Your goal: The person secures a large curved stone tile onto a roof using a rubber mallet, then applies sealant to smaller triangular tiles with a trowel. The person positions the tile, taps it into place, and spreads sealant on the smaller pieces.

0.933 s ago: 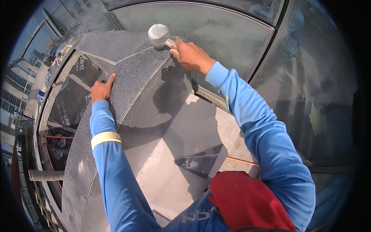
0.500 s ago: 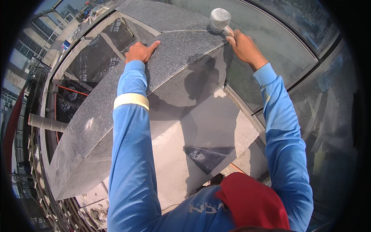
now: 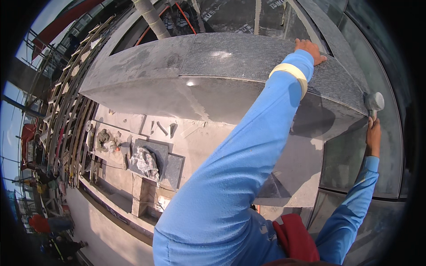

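My left hand [image 3: 312, 50] rests on the top of a dark grey granite slab [image 3: 235, 55], close to its far edge. Its thumb is stretched apart from the other fingers, which bend toward that edge. At the slab's right end, my right hand [image 3: 373, 135] is closed round the handle of a pale-headed mallet [image 3: 375, 101]. The mallet's head is up beside the slab's corner, close to the glass panel [image 3: 379, 150]. My left forearm hides part of the slab's near face.
Behind the slab lies a recess with dark printed sheeting [image 3: 226, 17] and a wrapped pipe [image 3: 151, 17]. Below left are loose dark tiles [image 3: 174, 170], a checked cloth [image 3: 145, 162] and mortar [image 3: 106, 139]. Scaffold poles [image 3: 66, 137] run along the left; people stand at lower left.
The view has swung to the left, showing more of the lower ledge. My left hand still rests on the slab, and my right hand still holds the mallet by the slab's corner.
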`<state>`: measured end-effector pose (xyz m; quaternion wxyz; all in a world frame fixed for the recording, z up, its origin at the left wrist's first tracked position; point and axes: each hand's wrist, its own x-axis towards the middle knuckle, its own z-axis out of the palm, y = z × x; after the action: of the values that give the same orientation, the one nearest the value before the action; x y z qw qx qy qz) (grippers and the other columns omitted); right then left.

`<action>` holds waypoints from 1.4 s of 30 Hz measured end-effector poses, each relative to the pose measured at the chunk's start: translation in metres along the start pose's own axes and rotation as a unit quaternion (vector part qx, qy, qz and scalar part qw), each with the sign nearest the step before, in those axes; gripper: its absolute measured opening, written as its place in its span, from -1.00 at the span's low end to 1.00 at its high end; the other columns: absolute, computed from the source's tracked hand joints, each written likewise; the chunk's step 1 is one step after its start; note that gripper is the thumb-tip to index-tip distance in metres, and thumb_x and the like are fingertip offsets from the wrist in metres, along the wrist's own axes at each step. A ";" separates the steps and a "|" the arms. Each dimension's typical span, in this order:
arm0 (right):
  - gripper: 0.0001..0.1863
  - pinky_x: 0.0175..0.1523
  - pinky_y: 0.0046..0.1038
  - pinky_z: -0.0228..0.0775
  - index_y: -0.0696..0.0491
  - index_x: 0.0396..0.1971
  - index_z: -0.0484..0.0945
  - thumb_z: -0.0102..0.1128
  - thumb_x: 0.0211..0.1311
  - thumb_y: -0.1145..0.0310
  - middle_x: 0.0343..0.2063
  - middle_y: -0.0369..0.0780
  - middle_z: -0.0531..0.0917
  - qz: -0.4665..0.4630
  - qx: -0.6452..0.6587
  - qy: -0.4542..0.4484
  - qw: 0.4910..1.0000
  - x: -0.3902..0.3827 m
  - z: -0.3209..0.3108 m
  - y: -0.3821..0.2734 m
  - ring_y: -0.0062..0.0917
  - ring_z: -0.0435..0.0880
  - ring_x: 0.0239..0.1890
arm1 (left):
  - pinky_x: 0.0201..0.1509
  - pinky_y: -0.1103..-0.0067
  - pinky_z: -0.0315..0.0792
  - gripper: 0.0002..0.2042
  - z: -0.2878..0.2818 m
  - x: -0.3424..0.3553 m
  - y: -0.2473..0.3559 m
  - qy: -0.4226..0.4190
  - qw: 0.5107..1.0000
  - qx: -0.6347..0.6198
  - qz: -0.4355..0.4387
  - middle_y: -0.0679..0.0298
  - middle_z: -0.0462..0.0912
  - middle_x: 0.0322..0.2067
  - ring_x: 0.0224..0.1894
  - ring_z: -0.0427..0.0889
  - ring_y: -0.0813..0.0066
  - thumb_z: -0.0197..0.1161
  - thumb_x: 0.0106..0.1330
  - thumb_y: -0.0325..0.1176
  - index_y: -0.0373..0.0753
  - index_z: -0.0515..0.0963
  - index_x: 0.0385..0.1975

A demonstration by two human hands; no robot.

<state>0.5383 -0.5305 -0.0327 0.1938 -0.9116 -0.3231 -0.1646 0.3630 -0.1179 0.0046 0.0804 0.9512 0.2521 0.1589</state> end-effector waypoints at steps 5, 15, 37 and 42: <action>-0.53 -0.11 -0.05 0.42 0.21 -0.09 0.42 -0.05 0.58 0.01 -0.28 0.17 0.63 0.040 0.040 -0.008 0.998 -0.005 -0.002 -0.012 0.12 0.64 -0.21 | 0.31 0.09 0.38 -0.27 -0.044 -0.020 -0.131 -0.029 0.992 0.123 0.004 0.06 0.69 0.09 0.17 0.64 0.04 -0.03 0.38 0.43 -0.12 0.66 0.12; -0.51 -0.57 -0.36 0.26 0.17 -0.17 0.44 0.01 0.55 -0.06 -0.59 -0.22 0.46 0.115 0.129 -0.005 0.985 -0.015 -0.010 -0.053 -0.49 0.46 -0.65 | 0.25 0.24 0.47 -0.34 -0.104 -0.112 -0.396 0.000 0.999 -0.006 0.043 -0.16 0.70 -0.04 0.09 0.65 -0.14 -0.01 0.49 0.27 -0.27 0.66 0.08; -0.71 -0.61 -0.64 0.13 0.01 -0.21 0.46 0.03 0.56 0.08 -0.58 -0.46 0.40 0.141 0.360 -0.086 0.918 -0.119 -0.072 -0.343 -0.79 0.33 -0.69 | 0.27 -0.16 0.18 -0.37 -0.113 -0.109 -0.396 -0.032 0.998 0.044 0.035 0.06 0.72 0.01 0.20 0.61 0.00 0.06 0.37 0.37 -0.03 0.72 0.04; -0.77 -0.59 -0.64 0.18 0.04 -0.20 0.46 0.01 0.54 0.18 -0.52 -0.41 0.44 0.088 0.403 -0.104 0.905 -0.133 -0.079 -0.402 -0.78 0.36 -0.68 | 0.22 0.00 0.28 -0.47 -0.114 -0.112 -0.403 -0.006 0.999 0.019 0.028 0.01 0.74 -0.03 0.11 0.65 -0.07 0.14 0.41 0.25 -0.04 0.72 0.05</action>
<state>0.1641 -0.3492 0.0785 0.5238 -0.7924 -0.2985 0.0932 0.0491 0.1803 -0.0116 0.0594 0.9601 0.2277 0.1511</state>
